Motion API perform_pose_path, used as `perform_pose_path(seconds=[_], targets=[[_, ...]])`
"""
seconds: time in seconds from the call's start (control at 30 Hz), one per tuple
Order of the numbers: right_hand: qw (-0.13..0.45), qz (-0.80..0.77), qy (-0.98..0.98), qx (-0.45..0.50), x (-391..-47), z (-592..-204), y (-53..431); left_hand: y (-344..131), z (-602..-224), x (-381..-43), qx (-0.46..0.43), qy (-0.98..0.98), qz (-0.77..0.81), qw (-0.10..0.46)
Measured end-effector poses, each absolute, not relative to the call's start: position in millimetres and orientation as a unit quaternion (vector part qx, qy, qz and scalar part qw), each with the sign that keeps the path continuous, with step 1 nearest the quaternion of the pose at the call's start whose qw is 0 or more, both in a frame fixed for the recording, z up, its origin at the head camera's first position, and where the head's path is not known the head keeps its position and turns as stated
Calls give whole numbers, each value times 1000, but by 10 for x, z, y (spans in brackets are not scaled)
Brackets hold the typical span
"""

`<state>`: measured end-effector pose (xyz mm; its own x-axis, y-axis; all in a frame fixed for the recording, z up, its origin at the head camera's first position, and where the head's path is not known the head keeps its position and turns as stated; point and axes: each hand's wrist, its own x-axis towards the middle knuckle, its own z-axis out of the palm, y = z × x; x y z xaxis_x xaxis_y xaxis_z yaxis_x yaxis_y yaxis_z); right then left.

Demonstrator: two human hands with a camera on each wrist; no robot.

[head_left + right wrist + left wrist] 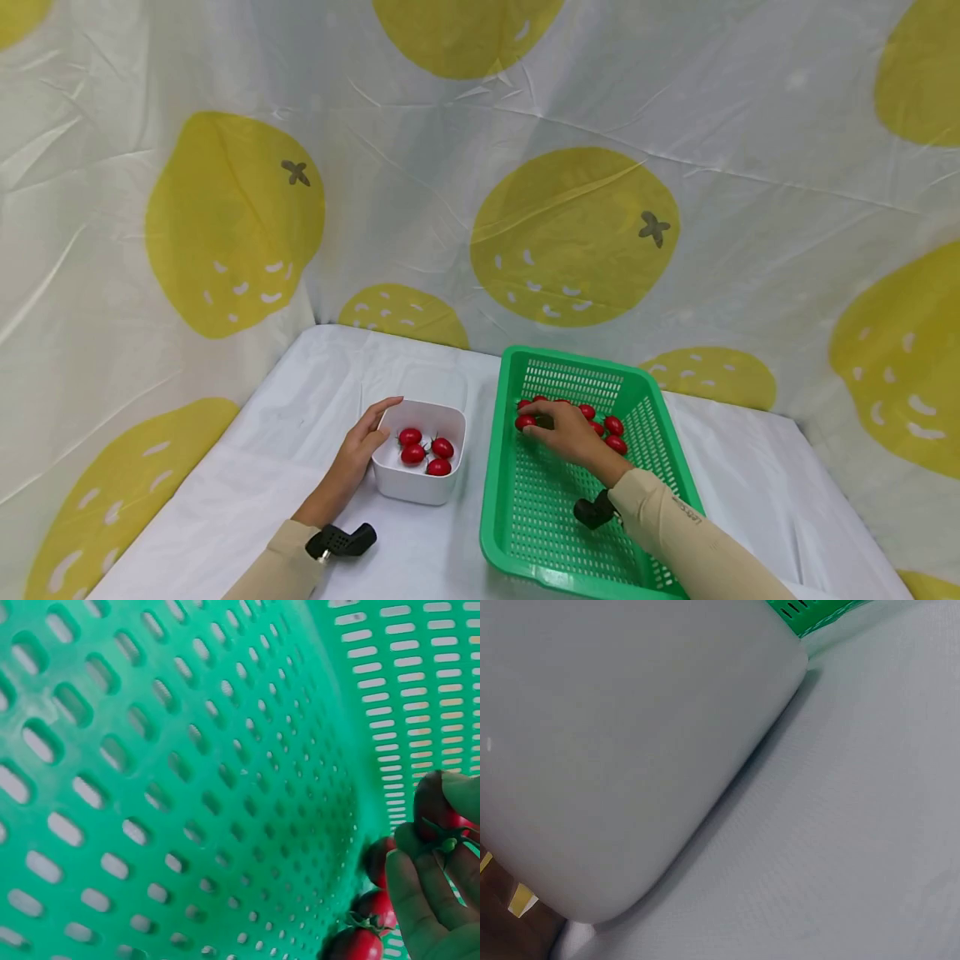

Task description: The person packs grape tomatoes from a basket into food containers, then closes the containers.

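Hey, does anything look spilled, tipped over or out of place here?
Nothing stands out. The white box sits upright with four red tomatoes inside, the green basket sits upright with more in it, and I see none spilled on the white cloth.

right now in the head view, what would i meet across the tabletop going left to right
Left hand → white container holding four red tomatoes → green basket.
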<state>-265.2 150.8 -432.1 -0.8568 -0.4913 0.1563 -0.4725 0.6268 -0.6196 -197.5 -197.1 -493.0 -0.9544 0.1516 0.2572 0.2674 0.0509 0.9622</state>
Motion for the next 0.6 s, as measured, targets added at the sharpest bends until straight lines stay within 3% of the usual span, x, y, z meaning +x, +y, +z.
perform_pose_path(seconds=[0.6], targets=[[-43,-359,899,-246,-2604,-4142,1498,-1959,-4941,-1988,-146,-723,-673,50]])
